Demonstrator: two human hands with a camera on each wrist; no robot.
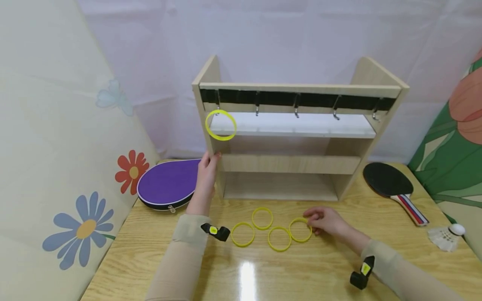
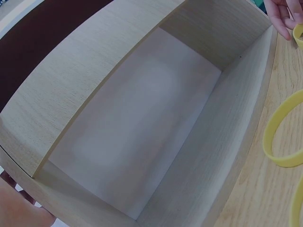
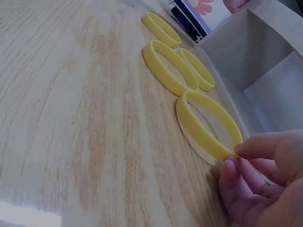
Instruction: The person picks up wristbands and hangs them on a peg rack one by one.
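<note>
My left hand (image 1: 207,171) holds the left side panel of a light wooden shelf rack (image 1: 290,164); in the left wrist view its fingers are partly hidden behind the panel. My right hand (image 1: 326,220) pinches a yellow wristband (image 3: 196,127) between thumb and fingers. That band is tilted, one edge lifted off the table, beside another wristband (image 3: 158,71). Two more yellow bands lie farther left. A black strip (image 1: 276,97) across the rack's top carries several metal hooks, and one yellow wristband (image 1: 224,138) hangs from the leftmost hook.
A purple paddle case (image 1: 169,182) lies left of the rack, close to my left forearm. On the right are a black table tennis paddle (image 1: 388,179) and a white shuttlecock (image 1: 446,237). The wooden table (image 1: 143,267) has a patterned board along each side.
</note>
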